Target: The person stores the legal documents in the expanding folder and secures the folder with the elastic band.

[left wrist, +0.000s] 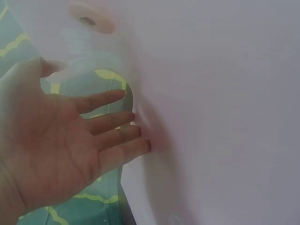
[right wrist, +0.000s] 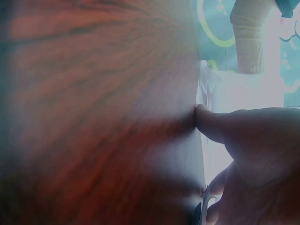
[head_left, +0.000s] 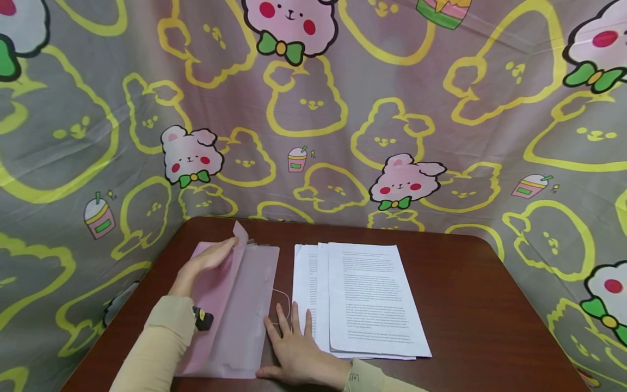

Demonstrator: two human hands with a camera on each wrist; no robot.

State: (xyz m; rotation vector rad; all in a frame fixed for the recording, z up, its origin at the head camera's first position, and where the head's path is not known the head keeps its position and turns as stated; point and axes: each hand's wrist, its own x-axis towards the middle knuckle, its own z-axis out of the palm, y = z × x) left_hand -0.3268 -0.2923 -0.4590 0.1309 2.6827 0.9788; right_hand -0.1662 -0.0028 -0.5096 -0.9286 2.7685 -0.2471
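Note:
A translucent pink document folder (head_left: pixel 240 321) lies on the left half of the table, its pink flap (head_left: pixel 208 294) lifted on the left side. My left hand (head_left: pixel 208 264) is at the flap's upper part with fingers extended; in the left wrist view the palm shows and the fingertips of that hand (left wrist: pixel 65 140) meet the pale pink sheet. Spread fingers of my right hand (head_left: pixel 301 351) rest at the folder's lower right edge, the thumb touching its bottom corner. A thin white cord (head_left: pixel 288 305) loops out from the folder's right side. The right wrist view shows this hand (right wrist: pixel 262 159) low over the tabletop.
Stacked printed sheets (head_left: pixel 369 299) overlap on the table right of the folder, close to my right fingers. The dark brown wooden table (head_left: pixel 470 326) extends further right. A patterned curtain (head_left: pixel 313 136) hangs behind and at both sides. A round pinkish fastener (left wrist: pixel 91 18) shows in the left wrist view.

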